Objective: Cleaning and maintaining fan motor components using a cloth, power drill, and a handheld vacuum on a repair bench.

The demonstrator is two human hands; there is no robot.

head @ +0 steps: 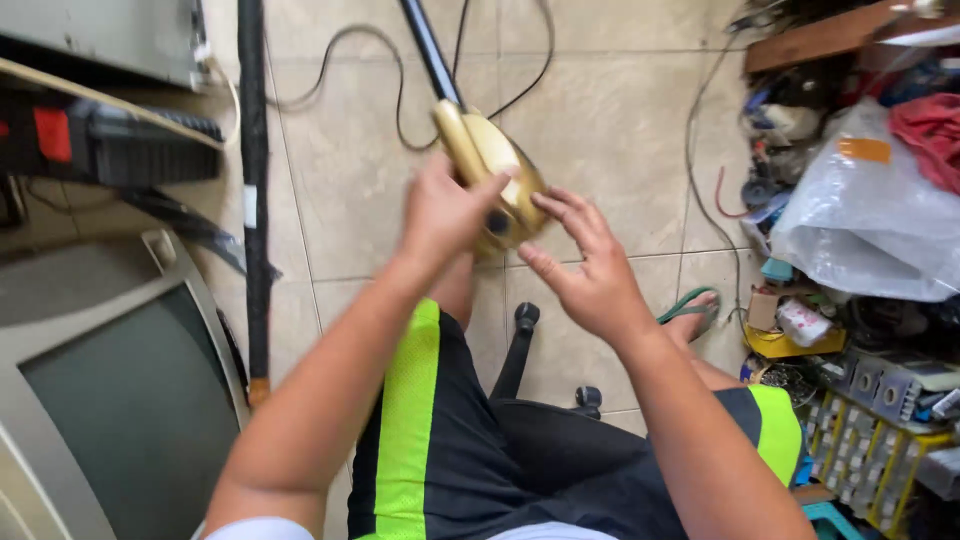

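Above a beige tiled floor [600, 120], left hand [440, 215] wrapped round gold plastic tool body [490, 165], right hand [585, 265] spread just beside; likely light, rigid, slick, best gripped mid-body.

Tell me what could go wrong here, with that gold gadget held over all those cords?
1. The left hand alone has a grip on the gold device; the right hand only touches it with open fingers, so it might slip and fall onto the tile floor.
2. Black cords loop on the floor ahead and could snag a foot or the chair wheels.
3. The clutter pile sits close on the right; an elbow might knock it.
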